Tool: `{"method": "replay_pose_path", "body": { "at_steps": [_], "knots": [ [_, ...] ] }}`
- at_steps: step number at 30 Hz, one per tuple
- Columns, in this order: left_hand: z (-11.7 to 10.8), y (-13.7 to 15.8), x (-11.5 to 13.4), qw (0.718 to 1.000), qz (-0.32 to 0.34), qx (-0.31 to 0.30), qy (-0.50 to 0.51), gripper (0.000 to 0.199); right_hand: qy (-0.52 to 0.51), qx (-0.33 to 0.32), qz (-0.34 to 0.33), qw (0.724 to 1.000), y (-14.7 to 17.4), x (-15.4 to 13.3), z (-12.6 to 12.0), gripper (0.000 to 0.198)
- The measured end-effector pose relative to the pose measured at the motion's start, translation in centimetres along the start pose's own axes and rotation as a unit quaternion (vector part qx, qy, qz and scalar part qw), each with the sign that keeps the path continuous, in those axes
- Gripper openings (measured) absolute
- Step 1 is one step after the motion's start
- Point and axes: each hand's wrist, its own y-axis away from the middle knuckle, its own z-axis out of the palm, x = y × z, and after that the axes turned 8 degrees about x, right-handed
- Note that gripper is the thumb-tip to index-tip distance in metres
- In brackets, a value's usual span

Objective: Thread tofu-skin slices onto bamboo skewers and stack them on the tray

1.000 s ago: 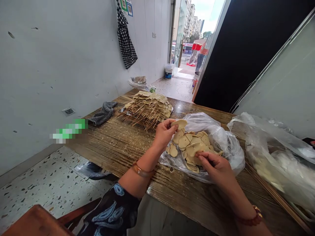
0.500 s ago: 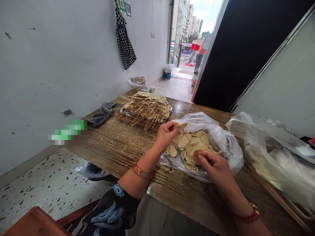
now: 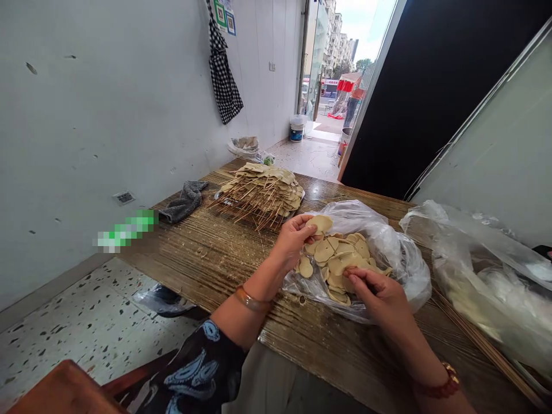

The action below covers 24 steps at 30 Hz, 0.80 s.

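My left hand is closed in a pinch on a thin, pale beige slice, held above the open plastic bag. Lower and to the right, my right hand pinches a thin wooden skewer; most of its length is hard to make out against the slices. Beneath both hands lies a heap of similar flat, rounded beige slices in the clear plastic bag. Some slices show small dark holes.
Beyond my left hand, a pile of skewered slices rests on a tray, sticks toward me. A grey cloth lies at the table's left edge. On the right are another plastic bag and a bundle of bare skewers.
The slice in my left hand has turned to show more of its flat face. My right hand keeps its pinch. The whole view has shifted slightly.
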Motion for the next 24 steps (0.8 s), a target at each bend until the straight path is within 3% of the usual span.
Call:
{"method": "replay_pose_path", "body": {
  "at_steps": [14, 24],
  "knots": [
    [0.05, 0.04, -0.50, 0.995, -0.069, -0.009, 0.065, 0.032, 0.025, 0.012, -0.015, 0.999, 0.06, -0.03, 0.23, 0.027],
    [0.48, 0.29, -0.82, 1.000, -0.006, 0.011, 0.020, 0.035, 0.022, 0.019, 0.003, 1.000, 0.11, 0.06, 0.52, 0.031]
  ]
}}
